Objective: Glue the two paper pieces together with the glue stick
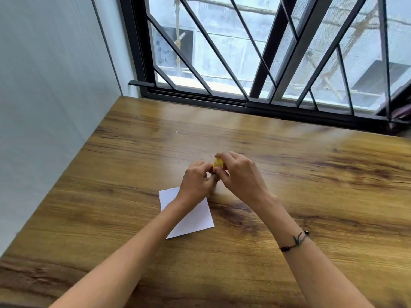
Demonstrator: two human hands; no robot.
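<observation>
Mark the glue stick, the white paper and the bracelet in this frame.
glue stick (218, 163): head view, on its yellow end showing between the fingers.
white paper (195, 221): head view, on its bare lower right part.
bracelet (294, 241): head view, on the dark cord at the right wrist.

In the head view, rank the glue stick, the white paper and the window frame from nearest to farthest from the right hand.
From the right hand:
1. Glue stick, yellow, pinched in its fingers.
2. White paper, below and left, under the left forearm.
3. Window frame, along the table's far edge.
</observation>
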